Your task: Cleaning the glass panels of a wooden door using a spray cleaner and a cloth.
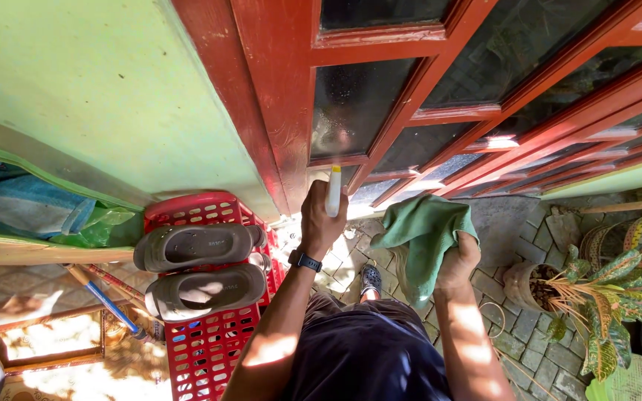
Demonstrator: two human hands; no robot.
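Observation:
My left hand (319, 223) grips a pale yellow spray bottle (334, 190), its nozzle pointing at the low glass panes (351, 104) of a red wooden window frame (276, 89). A dark watch sits on that wrist. My right hand (458, 261) holds a crumpled green cloth (421, 238), raised just below the frame's lower panes. Water droplets speckle the glass near the bottle. My dark shorts and one sandalled foot (370, 278) show below, on grey paving stones.
A red plastic basket (209, 327) with two grey sandals (198, 267) on top stands at my left against the green wall (105, 82). A potted croton plant (596, 297) stands at the right. Broom handles (109, 297) lean at the far left.

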